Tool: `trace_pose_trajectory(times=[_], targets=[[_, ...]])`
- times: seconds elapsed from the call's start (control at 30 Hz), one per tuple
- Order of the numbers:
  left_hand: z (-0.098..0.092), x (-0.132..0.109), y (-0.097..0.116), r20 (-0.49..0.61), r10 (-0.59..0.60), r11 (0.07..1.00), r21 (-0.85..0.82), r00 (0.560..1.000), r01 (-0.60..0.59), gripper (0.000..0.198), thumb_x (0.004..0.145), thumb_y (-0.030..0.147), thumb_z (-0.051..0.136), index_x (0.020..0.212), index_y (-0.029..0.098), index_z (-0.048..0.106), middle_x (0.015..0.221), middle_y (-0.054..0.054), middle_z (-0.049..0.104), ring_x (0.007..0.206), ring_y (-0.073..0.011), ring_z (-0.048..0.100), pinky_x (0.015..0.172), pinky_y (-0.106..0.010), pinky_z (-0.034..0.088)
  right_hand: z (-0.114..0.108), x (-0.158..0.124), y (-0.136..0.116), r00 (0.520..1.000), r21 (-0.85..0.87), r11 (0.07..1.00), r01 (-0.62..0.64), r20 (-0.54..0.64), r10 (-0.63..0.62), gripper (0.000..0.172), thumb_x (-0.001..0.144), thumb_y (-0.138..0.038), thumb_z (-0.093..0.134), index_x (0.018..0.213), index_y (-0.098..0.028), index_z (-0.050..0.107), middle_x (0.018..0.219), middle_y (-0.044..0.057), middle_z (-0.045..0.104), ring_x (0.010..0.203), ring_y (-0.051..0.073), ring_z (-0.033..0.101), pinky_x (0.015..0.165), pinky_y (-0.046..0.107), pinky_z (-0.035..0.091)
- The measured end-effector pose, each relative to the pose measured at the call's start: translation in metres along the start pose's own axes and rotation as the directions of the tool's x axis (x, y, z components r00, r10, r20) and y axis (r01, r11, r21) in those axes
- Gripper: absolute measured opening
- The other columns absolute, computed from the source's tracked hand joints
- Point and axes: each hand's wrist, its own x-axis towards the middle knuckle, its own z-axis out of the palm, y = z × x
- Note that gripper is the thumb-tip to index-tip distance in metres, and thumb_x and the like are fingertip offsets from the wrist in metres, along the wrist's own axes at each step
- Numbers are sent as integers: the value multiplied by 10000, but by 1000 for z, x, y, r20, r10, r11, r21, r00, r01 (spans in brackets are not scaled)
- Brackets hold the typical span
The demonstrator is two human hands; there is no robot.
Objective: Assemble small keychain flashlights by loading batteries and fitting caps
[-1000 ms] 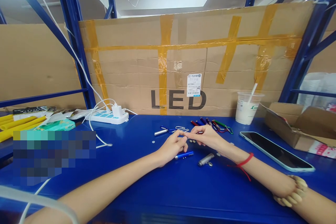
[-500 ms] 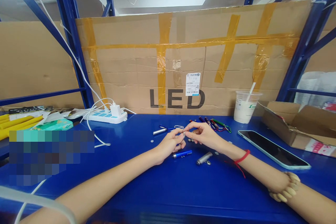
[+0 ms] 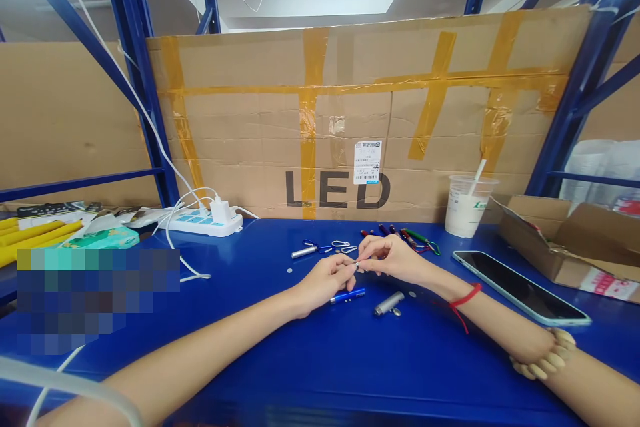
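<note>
My left hand and my right hand meet fingertip to fingertip over the blue table. Both are closed in a pinch around a tiny pale, shiny piece, too small to name and mostly covered by fingers. Just below my left fingers lies a slim blue metal tube, like a mini flashlight. To its right rests a short grey metal tube, with a small round silvery part against it. Behind my left hand is a silver tube near blue and silvery clips.
Several coloured tubes and clips lie behind my right hand. On the right are a phone, a drink cup and an open cardboard box. A power strip with white cables and yellow rolls are at left.
Both pinched hands have shifted slightly right and down, still together. My left hand now covers more of the blue tube's left end.
</note>
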Motion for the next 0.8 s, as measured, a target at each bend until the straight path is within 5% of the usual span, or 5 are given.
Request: trace_pose_trajectory(times=[0.3,0.8], targets=[[4,-5,9,-84,-66,997,31,994,69,167,826,293,494,766,168,403,578,50,522,493,-61,342,532,-208,252,1,-2,4,997,-28,997,-71,38,72,286,636,-418,702,669,-136,671,702,-3,503,479,48,459,438,212,402],[1,-4,9,-67,-33,999,-24,997,31,271,782,393,557,902,181,437,579,43,551,488,-61,344,520,-204,258,4,-2,-4,988,-35,987,-155,17,155,370,632,-495,675,658,-127,644,731,5,509,481,50,462,408,202,363]])
